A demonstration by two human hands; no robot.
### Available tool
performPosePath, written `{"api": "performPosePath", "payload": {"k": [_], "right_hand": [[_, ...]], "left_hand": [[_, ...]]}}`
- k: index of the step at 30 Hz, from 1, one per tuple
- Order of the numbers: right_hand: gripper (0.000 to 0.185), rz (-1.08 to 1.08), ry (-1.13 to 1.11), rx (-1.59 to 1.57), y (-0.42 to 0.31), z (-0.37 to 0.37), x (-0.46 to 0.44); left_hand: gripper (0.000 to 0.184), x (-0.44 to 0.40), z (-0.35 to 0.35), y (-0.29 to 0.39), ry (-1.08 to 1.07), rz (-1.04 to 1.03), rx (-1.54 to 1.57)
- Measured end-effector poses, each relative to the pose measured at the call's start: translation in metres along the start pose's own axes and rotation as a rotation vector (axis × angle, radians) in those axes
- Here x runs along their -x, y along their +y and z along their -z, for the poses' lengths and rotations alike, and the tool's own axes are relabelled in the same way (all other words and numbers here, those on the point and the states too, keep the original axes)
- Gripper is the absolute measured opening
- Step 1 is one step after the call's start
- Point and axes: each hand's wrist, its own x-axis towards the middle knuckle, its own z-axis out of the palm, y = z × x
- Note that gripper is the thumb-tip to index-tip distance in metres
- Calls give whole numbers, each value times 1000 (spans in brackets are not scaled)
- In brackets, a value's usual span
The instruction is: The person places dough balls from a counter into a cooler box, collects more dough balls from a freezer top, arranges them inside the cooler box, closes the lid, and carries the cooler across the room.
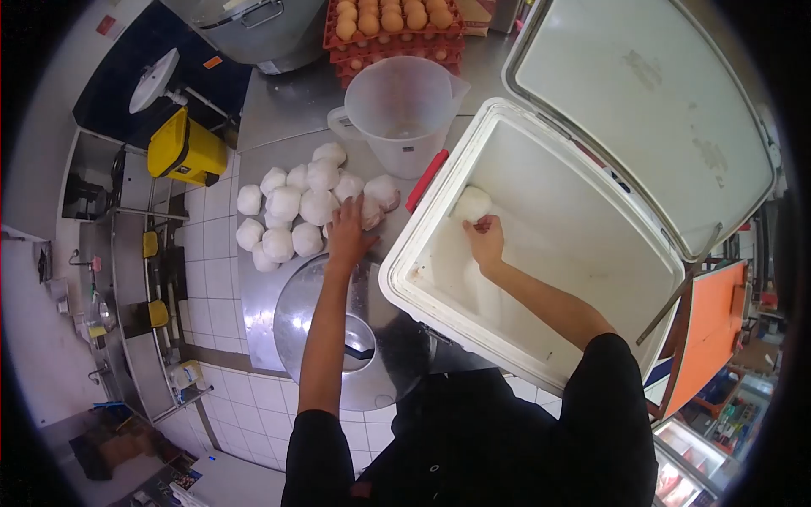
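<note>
Several white, roughly round balls (283, 203) lie heaped on the steel table; what they are made of I cannot tell. My left hand (348, 235) reaches to the near right side of this heap, its fingers spread and resting against the balls there. Inside the open white cooler box (583, 220), my right hand (486, 242) has its fingers curled at the lower edge of a single white ball (473, 204), close to the box's left wall. Part of that grip is hidden by the hand itself.
A clear plastic measuring jug (401, 106) stands behind the heap, with stacked egg trays (393, 42) and a large metal pot (270, 34) further back. A round steel lid-like piece (296, 317) lies under my left forearm. The cooler's lid (650, 101) is raised on the right.
</note>
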Motion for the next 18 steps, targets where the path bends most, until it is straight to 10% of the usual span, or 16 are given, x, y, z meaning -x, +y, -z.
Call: {"api": "performPosePath", "payload": {"k": [8, 13, 18], "right_hand": [[27, 44, -7, -35, -36, 41, 16], [36, 284, -612, -500, -202, 87, 65], [52, 148, -909, -736, -292, 106, 88]], "left_hand": [[68, -10, 20, -12, 157, -45, 200], [69, 0, 149, 61, 504, -107, 597], [82, 0, 243, 179, 509, -621, 218]]}}
